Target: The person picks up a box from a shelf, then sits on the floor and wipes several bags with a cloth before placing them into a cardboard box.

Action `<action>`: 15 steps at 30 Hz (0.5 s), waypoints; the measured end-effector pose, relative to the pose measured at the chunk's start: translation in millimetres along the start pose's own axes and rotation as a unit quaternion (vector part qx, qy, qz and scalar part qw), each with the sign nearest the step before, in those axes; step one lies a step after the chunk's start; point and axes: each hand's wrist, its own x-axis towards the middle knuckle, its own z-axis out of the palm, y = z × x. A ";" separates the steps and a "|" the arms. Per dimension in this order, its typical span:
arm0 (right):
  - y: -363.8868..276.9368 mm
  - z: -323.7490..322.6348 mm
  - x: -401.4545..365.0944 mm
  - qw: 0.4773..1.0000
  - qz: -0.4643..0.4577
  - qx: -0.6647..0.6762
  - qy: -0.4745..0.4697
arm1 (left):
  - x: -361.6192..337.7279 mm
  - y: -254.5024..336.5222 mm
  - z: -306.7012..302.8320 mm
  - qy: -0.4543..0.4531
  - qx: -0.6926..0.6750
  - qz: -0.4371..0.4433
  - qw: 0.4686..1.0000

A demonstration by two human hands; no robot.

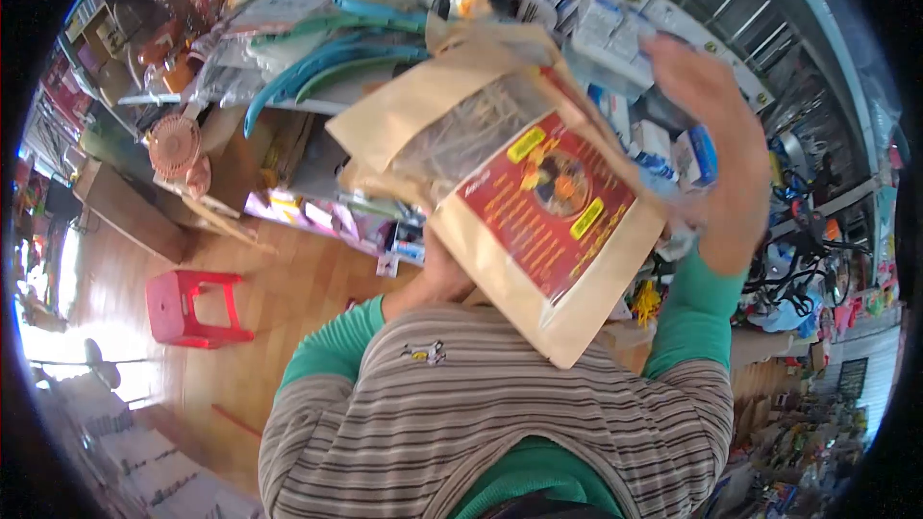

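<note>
On the wooden floor (288,298) at left stands a red stool (192,308), below crowded shop shelves (317,67). The left hand (435,281) sits under a raised paper bag (519,221), its grip hidden. The right hand (721,154), fingers wide, rests against the bag's right side.

A single head-worn camera looks forward and steeply down through a round fisheye lens. A brown paper packet with a red label (538,221) fills the near centre, close to the lens. A wooden plank floor (288,298) and a red plastic stool (192,308) lie far left.
</note>
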 end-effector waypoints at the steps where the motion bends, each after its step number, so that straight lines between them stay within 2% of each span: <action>1: -21.9 4.9 -10.4 0.999 0.010 0.042 -0.014 | 0.3 0.8 3.3 -0.022 -0.013 -0.004 1.000; 2: -43.8 10.0 -20.9 0.996 0.020 0.083 -0.027 | 2.0 1.7 3.9 -0.047 -0.025 -0.006 0.999; 3: -56.2 13.4 -28.1 0.995 0.024 0.040 -0.087 | 1.7 3.6 2.3 -0.095 0.240 0.061 0.964; 4: -62.6 20.0 -30.9 0.993 0.029 0.018 -0.117 | 1.6 5.6 0.5 -0.106 0.479 0.150 0.859; 5: -68.9 26.6 -33.5 0.989 0.033 -0.004 -0.147 | 0.9 7.6 15.2 -0.063 0.220 0.040 0.973; 6: -73.0 40.9 -37.2 0.988 0.051 -0.058 -0.132 | 1.1 8.4 25.0 -0.015 -0.057 -0.073 0.996; 8: -75.1 55.6 -45.3 0.984 0.073 -0.120 -0.111 | 2.5 9.1 37.9 -0.015 -0.050 -0.074 0.996; 10: -69.8 60.4 -49.5 0.985 0.079 -0.117 -0.101 | 4.9 13.0 59.0 -0.013 0.074 -0.004 0.997; 11: -64.9 63.5 -52.7 0.992 0.072 -0.092 -0.056 | 9.1 10.2 56.4 -0.028 0.077 0.001 0.997; 12: -60.3 64.4 -54.8 0.991 0.072 -0.099 -0.052 | 13.2 7.5 54.8 -0.043 0.080 0.007 0.996; 14: -50.8 64.2 -58.3 0.991 0.028 -0.131 0.008 | 17.1 5.2 51.3 0.002 0.018 0.050 0.999; 15: -45.6 63.4 -59.1 0.991 0.032 -0.125 0.043 | 20.5 5.9 47.5 0.022 -0.008 0.036 0.999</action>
